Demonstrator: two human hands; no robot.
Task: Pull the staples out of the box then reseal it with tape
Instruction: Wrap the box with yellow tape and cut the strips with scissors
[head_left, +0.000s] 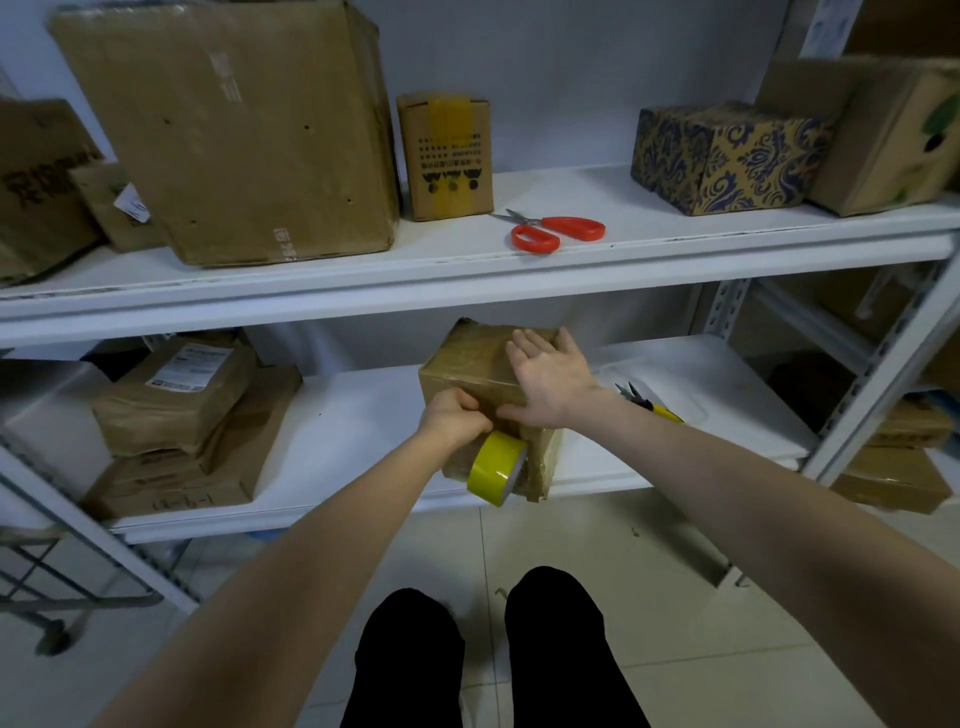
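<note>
Here, on the lower white shelf (363, 415), right hand (550, 382) presses flat, fingers straight, atop the brown taped cardboard box (467, 358), left hand (454, 418) gripping the yellow tape roll (496, 467) at its front face.

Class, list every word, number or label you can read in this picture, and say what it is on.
"(4-b-1", handwritten, reading unsure: flat carton, lower shelf left.
Large dark characters, far-left carton: cut off, unreadable.
White label on wrapped parcel: too small.
Print on small taped carton: blurred.
Print on big carton: blurred.
Box being taped: no text visible.
</note>
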